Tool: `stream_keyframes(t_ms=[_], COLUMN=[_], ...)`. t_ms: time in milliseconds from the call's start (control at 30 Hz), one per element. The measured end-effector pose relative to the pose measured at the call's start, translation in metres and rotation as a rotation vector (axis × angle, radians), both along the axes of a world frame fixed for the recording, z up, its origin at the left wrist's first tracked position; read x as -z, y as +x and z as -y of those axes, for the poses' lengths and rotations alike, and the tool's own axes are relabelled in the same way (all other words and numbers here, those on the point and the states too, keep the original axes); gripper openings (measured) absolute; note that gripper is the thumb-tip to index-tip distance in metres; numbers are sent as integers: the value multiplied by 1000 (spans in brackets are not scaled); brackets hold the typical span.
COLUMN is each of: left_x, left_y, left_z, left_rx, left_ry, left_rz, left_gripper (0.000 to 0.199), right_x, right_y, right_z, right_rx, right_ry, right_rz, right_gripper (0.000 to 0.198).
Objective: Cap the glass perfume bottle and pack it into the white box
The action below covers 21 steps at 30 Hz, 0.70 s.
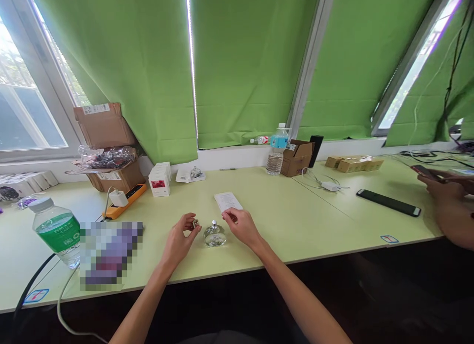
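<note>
A round glass perfume bottle [215, 236] stands upright on the table with its silver spray nozzle uncovered. My left hand [181, 239] is just left of it, the fingers closed around a small shiny cap [195, 224]. To the bottle's upper right, my right hand [242, 226] has its thumb and fingertips pinched together. Whatever is in that pinch, if anything, is too small to make out. Behind those fingertips lies a flat white printed card or thin box [227, 201]; I cannot tell whether they touch it.
Left are a water bottle [61, 235], a blurred-out item [111, 255], an orange power strip [128, 201] and stacked cartons [105, 151]. White small boxes [159, 180], a large bottle [277, 151] and a brown box [296, 158] line the back. Right are a black bar [388, 202] and another person's hands [450, 195].
</note>
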<state>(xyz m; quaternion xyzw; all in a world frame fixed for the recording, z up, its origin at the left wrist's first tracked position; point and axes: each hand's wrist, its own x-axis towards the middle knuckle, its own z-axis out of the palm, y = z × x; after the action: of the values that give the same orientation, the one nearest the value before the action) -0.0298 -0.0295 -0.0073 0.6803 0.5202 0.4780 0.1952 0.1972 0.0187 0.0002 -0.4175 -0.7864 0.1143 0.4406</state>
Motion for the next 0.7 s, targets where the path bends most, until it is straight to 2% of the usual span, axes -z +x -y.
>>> stream_keyframes(t_ms=[167, 300, 500, 700], left_x=[-9, -18, -24, -33], left_y=[2, 6, 19, 27], left_z=[4, 8, 11, 19], left_rx=[2, -1, 100, 97], left_ry=[25, 8, -53, -73], left_rz=[84, 190, 422, 502], left_gripper=[26, 31, 37, 38], right_x=[1, 3, 2, 0], right_y=[-1, -1, -2, -4], right_z=[0, 0, 1, 4], right_rx=[89, 122, 132, 163], right_ry=[56, 69, 78, 54], right_rz=[131, 195, 235, 284], right_gripper=[23, 23, 21, 22])
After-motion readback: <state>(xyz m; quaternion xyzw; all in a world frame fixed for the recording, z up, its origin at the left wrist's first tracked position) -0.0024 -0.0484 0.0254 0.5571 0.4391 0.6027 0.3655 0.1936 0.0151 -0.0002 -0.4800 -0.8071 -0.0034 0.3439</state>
